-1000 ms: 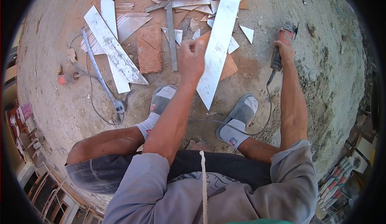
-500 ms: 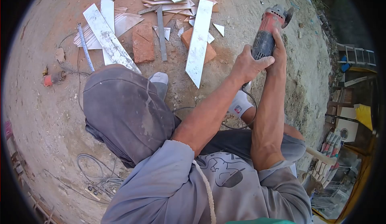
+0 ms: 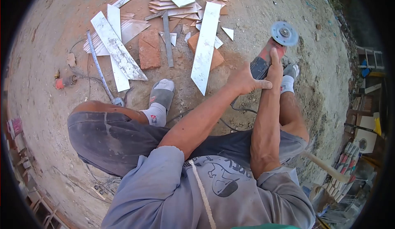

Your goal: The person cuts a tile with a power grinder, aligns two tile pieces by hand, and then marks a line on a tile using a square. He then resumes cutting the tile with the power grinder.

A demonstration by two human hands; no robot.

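"Where's the angle grinder [image 3: 264,57]?"

"To the right of the long white strip [image 3: 206,48], held up in both of the person's hands. Its round disc [image 3: 284,33] faces upward."

"Which hand has it?"

"The right hand [image 3: 275,69] is clamped round the body, one digit lying along the red front. The left hand [image 3: 242,80] is up against the rear of the body, its thumb stretched across to the right wrist. The other fingers are hidden, so I can't tell whether they're closed."

"And the cord [image 3: 245,109]?"

"It curves away from the dark end, to the right of the strip's near tip."

"What's around the strip?"

"It lies across a brick [image 3: 217,60], with a small white triangle [image 3: 228,33] to its right. To its left come a grey metal bar [image 3: 167,44], a second brick [image 3: 149,49], then a stained white piece [image 3: 119,46]."

"Further out?"

"Stacked tile pieces [image 3: 177,4] near its far end; well to its left, a tape measure [image 3: 95,59] and a red-and-black tool [image 3: 66,81]."
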